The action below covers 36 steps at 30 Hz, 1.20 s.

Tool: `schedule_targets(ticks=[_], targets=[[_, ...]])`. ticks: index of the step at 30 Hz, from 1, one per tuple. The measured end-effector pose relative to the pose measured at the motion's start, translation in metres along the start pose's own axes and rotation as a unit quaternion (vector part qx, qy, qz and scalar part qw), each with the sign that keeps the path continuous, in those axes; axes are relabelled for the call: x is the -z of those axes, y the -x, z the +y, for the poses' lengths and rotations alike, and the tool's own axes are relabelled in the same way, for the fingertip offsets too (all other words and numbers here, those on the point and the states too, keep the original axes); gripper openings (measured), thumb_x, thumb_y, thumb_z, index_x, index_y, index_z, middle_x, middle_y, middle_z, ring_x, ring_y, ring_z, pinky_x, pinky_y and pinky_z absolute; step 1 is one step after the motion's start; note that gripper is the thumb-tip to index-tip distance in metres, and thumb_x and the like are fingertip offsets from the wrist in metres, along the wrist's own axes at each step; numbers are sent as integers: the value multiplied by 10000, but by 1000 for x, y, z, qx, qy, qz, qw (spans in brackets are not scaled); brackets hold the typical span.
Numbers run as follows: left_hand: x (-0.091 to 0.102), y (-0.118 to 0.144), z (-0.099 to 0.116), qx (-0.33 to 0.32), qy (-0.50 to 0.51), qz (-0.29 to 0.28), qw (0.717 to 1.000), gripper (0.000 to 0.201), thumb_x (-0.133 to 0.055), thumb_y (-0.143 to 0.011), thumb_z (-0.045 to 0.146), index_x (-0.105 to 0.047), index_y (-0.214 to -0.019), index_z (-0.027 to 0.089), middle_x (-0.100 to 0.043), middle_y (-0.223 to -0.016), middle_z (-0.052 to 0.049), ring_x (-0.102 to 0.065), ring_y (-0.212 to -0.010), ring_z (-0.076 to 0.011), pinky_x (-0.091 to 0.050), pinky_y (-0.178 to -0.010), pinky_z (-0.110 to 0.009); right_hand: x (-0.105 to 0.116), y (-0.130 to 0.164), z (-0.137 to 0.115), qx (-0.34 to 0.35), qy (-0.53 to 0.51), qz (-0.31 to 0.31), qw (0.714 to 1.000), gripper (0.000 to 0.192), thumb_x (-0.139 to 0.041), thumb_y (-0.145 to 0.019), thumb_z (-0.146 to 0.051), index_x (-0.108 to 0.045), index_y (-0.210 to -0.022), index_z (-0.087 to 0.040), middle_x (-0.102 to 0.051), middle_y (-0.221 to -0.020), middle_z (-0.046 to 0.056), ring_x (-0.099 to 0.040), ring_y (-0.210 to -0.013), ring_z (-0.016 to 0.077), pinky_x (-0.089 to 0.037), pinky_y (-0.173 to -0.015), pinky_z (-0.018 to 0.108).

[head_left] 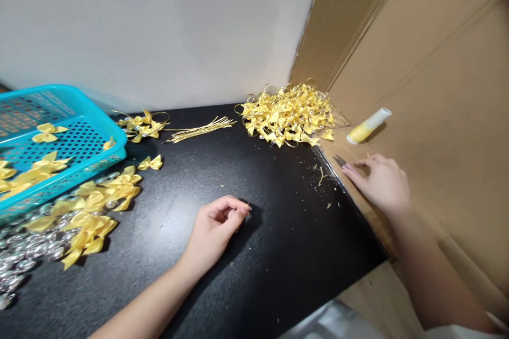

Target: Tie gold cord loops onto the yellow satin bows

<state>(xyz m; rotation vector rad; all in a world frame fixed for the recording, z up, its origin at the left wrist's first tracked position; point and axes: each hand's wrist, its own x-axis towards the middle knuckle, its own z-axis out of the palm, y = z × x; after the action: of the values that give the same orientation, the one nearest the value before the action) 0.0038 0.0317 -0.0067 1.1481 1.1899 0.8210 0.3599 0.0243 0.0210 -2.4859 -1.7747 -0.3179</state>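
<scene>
Over the black table, my left hand (220, 228) is closed in a pinch. A tiny bit of thin gold cord (248, 205) shows at its fingertips; the rest is hidden by the fingers. At the table's right edge, beside the cardboard, my right hand (384, 183) has its thumb and fingers around small snips (340, 161). Their pointed metal blades stick out past the thumb, and the handle is mostly covered. Beyond the hands lies a bundle of straight gold cords (202, 130). A large heap of yellow ribbon bows with cord loops (284, 114) fills the far right corner.
A turquoise basket (119, 153) holding yellow bows stands at left. Before it lie loose bows (89, 230) and silver beads (26, 265). A few bows with loops (143, 126) rest behind. A yellow-white tube (368, 126) is by the cardboard wall (449, 132); cord scraps (321, 176) litter the edge.
</scene>
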Motion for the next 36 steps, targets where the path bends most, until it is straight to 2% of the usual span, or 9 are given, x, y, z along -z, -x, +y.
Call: schedule_targets(ticks=[4, 11, 16, 19, 21, 25, 27, 31, 36], targets=[[-1, 1, 2, -7, -4, -6, 1000, 189, -691, -706, 328, -680, -666, 144, -581, -562, 4, -426, -501, -88, -323, -496, -208, -4, 4, -2, -8, 14, -39, 999, 410, -494, -905, -496, -740, -915, -168, -696, -998, 142, -589, -961, 364, -446, -734, 462], [0, 2, 3, -10, -9, -3, 1000, 164, -690, -688, 302, -676, -645, 145, -597, -573, -2, -435, -505, -90, -333, -495, -210, -16, 11, -5, -12, -5, -14, 1000, 363, -456, -924, -419, -700, -899, -153, -672, -958, 172, -573, -924, 347, -445, -734, 450], [1, 1, 2, -15, -13, -1, 1000, 149, -685, -693, 292, -686, -650, 149, -616, -588, -7, -453, -511, -95, -343, -504, -213, -27, 14, 0, -15, -84, 22, 996, 320, -495, -885, -421, -670, -860, -155, -656, -867, 158, -549, -904, 333, -443, -822, 461], [1, 1, 2, -16, -15, -2, 1000, 143, -682, -699, 289, -687, -656, 152, -625, -608, -10, -467, -528, -100, -353, -521, -218, -19, 25, -12, -23, -171, 21, 985, 281, -495, -896, -398, -654, -913, -166, -678, -886, 151, -556, -943, 329, -440, -868, 469], [0, 1, 2, -15, -15, -6, 1000, 153, -680, -705, 295, -684, -657, 150, -616, -603, -9, -458, -528, -98, -341, -522, -218, -8, 39, -33, -16, -274, 4, 962, 248, -505, -908, -389, -638, -963, -188, -692, -939, 133, -584, -971, 304, -464, -859, 441], [0, 2, 2, -11, -16, -11, 1000, 173, -678, -706, 305, -675, -652, 141, -594, -595, -7, -430, -529, -94, -319, -523, -222, 13, 75, -92, 66, -463, -111, 877, 136, -571, -903, -343, -641, -948, -236, -685, -986, 75, -656, -901, 225, -516, -790, 357], [-1, 2, 3, -10, -15, -11, 1000, 179, -677, -704, 309, -669, -647, 140, -572, -583, -1, -415, -530, -93, -313, -525, -224, 18, 89, -117, 96, -513, -158, 839, 66, -585, -890, -268, -635, -914, -233, -683, -941, 57, -668, -851, 197, -529, -750, 320], [-1, 2, 5, -16, -3, -14, 1000, 172, -670, -698, 313, -666, -658, 145, -543, -574, 10, -384, -523, -91, -297, -515, -224, 17, 102, -140, 115, -537, -202, 811, 49, -575, -893, -232, -613, -922, -222, -688, -888, 41, -660, -823, 186, -523, -734, 305], [-2, 2, 6, -27, -1, -20, 999, 196, -664, -706, 333, -665, -648, 146, -580, -604, -17, -445, -567, -116, -318, -528, -232, 15, 102, -142, 69, -564, -235, 788, 71, -553, -893, -244, -599, -935, -209, -694, -911, 42, -671, -846, 177, -526, -761, 293]])
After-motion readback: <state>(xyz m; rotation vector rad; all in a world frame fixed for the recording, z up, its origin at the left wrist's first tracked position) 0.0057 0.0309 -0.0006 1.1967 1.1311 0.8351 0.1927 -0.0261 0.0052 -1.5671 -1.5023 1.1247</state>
